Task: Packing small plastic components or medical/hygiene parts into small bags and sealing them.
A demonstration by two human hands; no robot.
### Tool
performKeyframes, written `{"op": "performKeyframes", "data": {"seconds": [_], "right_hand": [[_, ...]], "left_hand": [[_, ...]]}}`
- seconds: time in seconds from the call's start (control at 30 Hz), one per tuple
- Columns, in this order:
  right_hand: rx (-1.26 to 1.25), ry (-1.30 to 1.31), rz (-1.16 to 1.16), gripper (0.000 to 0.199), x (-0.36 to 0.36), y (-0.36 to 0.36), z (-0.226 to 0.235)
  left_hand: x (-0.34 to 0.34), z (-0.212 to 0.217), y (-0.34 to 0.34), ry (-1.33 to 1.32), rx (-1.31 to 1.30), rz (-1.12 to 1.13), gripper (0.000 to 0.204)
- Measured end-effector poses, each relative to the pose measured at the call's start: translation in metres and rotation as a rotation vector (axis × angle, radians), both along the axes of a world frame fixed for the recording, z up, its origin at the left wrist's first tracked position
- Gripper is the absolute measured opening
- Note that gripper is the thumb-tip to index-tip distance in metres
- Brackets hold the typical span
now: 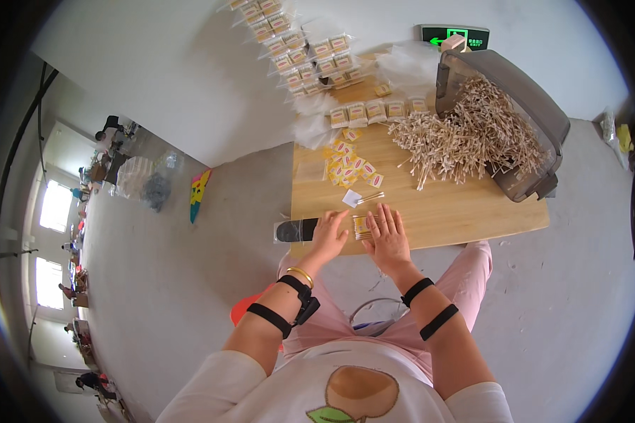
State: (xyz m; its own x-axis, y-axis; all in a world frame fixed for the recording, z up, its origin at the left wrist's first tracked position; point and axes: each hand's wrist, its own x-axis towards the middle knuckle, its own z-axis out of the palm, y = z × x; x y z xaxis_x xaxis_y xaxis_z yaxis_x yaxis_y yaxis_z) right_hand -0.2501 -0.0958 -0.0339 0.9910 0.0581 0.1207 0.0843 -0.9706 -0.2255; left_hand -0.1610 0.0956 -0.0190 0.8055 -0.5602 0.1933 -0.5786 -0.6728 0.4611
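My right hand (pixel 388 240) lies flat with its fingers stretched out. Its edge and fingers rest on a small bundle of cotton swabs (pixel 360 228) with a yellow label, close to the table's near edge. Just left of that bundle is my left hand (pixel 327 238), fingers apart, with nothing visible in it. Beside its wrist a flat black pad (pixel 298 230) in clear plastic reaches over the table's left edge. Beyond my hands are a small white card (pixel 352 198) and a few loose cotton swabs (pixel 371 199).
A grey bin (pixel 554 134) tipped on its side spills a heap of cotton swabs (pixel 466 134) over the wooden table (pixel 466 211). Yellow labels (pixel 347 163) are scattered centrally. Behind them stand filled swab packs (pixel 376 111) in a row, with stacked bagged packs (pixel 282 49) farther back.
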Motion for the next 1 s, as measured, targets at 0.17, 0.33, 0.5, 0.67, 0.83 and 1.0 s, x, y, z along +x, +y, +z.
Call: {"op": "performKeyframes", "data": {"seconds": [0.17,0.33,0.5,0.67,0.83,1.0], "right_hand": [[0.008,-0.020,0.004,0.075,0.001,-0.001,-0.005],[0.012,-0.004,0.005,0.075,0.001,0.001,0.000],[-0.014,0.014,0.011,0.073,0.000,-0.001,0.001],[-0.026,0.037,0.004,0.073,0.001,0.005,0.004],[-0.099,0.076,-0.017,0.072,0.009,0.034,0.002],[-0.048,0.072,0.022,0.070,0.031,0.089,-0.003]], "left_hand": [[-0.017,-0.005,-0.023,0.101,0.091,0.084,0.056],[-0.025,-0.008,-0.020,0.087,0.090,0.098,0.054],[-0.016,-0.005,-0.004,-0.021,-0.055,0.197,0.046],[0.022,-0.009,0.083,0.009,-0.106,0.417,0.018],[0.029,0.005,0.108,0.240,0.055,0.431,0.013],[0.032,0.030,0.091,0.170,0.261,0.282,0.021]]}}
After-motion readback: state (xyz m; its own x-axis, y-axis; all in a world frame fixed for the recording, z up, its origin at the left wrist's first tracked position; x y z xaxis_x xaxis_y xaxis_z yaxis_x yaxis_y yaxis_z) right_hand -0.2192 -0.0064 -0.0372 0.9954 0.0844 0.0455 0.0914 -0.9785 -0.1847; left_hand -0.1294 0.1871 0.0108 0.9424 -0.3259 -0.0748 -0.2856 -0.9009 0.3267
